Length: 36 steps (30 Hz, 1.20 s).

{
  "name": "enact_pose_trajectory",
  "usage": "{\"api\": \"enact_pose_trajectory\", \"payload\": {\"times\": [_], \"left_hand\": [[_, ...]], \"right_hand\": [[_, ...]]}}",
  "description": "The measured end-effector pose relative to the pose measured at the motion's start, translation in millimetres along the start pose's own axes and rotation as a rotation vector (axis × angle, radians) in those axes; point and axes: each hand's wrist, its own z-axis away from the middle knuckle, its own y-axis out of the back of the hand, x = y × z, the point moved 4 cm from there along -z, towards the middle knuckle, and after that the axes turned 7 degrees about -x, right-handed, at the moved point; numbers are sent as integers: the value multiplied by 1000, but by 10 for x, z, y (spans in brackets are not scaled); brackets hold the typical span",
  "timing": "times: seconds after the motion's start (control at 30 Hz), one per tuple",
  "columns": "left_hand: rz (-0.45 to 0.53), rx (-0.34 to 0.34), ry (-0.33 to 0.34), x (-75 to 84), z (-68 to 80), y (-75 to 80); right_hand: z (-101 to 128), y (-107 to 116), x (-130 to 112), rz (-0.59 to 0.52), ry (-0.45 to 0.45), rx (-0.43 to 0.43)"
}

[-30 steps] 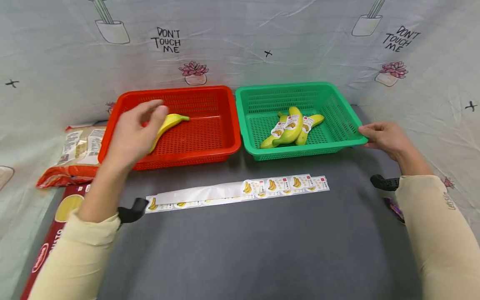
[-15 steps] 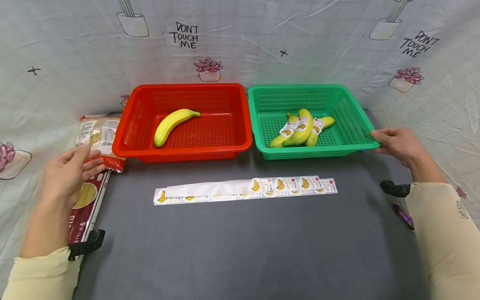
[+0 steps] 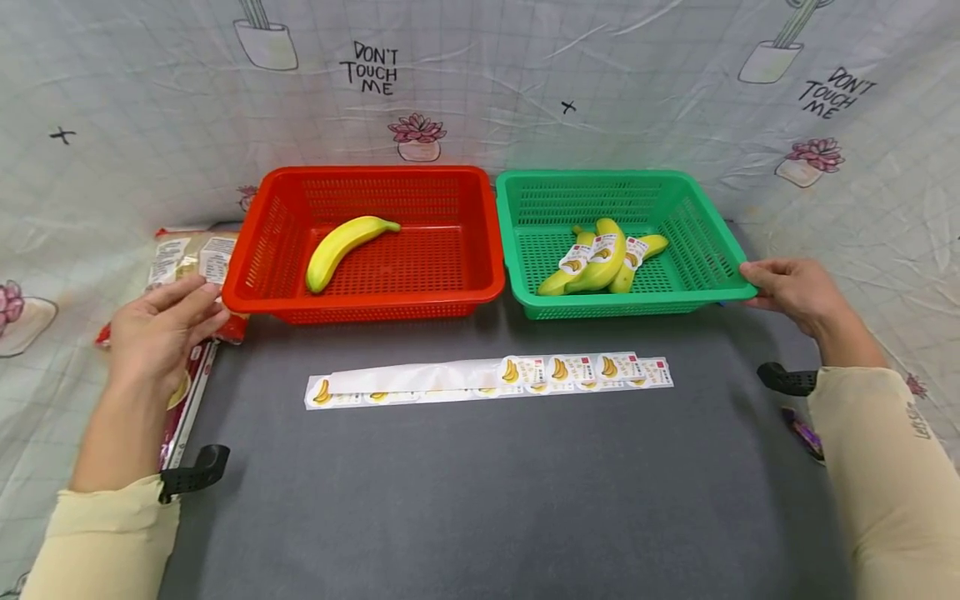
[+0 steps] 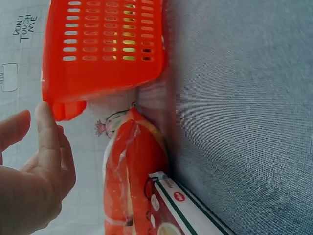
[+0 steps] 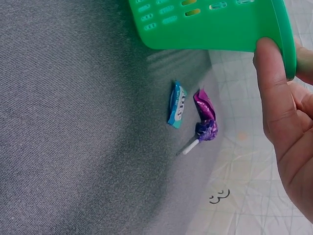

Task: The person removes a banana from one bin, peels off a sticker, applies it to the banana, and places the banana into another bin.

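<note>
A red basket (image 3: 375, 172) holds one plain yellow banana (image 3: 341, 246). Beside it on the right, a green basket (image 3: 600, 175) holds a few bananas with stickers (image 3: 600, 262). My left hand (image 3: 187, 304) is at the red basket's front left corner. Its fingers (image 4: 46, 142) are straight, with one tip at the corner of the red basket (image 4: 102, 54). My right hand (image 3: 753, 279) pinches the green basket's right rim. The thumb (image 5: 271, 88) lies over the edge of the green basket (image 5: 210, 29). A strip of banana stickers (image 3: 487, 379) lies on the grey mat in front of both baskets.
An orange snack bag (image 3: 187, 258) and a red pasta box (image 3: 180, 392) lie left of the red basket, under my left hand. A blue candy (image 5: 177, 104) and a purple lollipop (image 5: 204, 120) lie by the mat's right edge. Printed cloth walls in the back.
My left hand came off the banana in the red basket, swung out to the left, then moved in to the basket's front left corner. The right hand stayed on the green rim.
</note>
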Motion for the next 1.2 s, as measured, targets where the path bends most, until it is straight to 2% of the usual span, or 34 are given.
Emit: {"api": "enact_pose_trajectory", "payload": {"times": [0.23, 0.63, 0.73, 0.83, 0.97, 1.07, 1.13, 1.2], "left_hand": [[-69, 45, 24, -56, -49, -32], [-79, 88, 38, -82, -65, -12], [-60, 87, 41, -94, -60, 4], [-35, 92, 49, -106, -48, 34], [-44, 122, 70, -133, -18, 66], [-61, 124, 66, -142, -30, 32], [-62, 117, 47, -144, -41, 8], [-52, 108, 23, -147, -41, -6]], "right_hand": [[15, -14, -20, -11, -6, -12], [40, -30, -42, 10, -20, -26], [33, -15, -54, 48, -24, -31], [15, 18, -106, 173, -30, -30], [-2, 74, -260, 331, -39, -4], [-26, 77, -479, 363, -14, 69], [-80, 9, -692, 382, 17, 114], [-174, -147, -957, 400, 66, 121]]}}
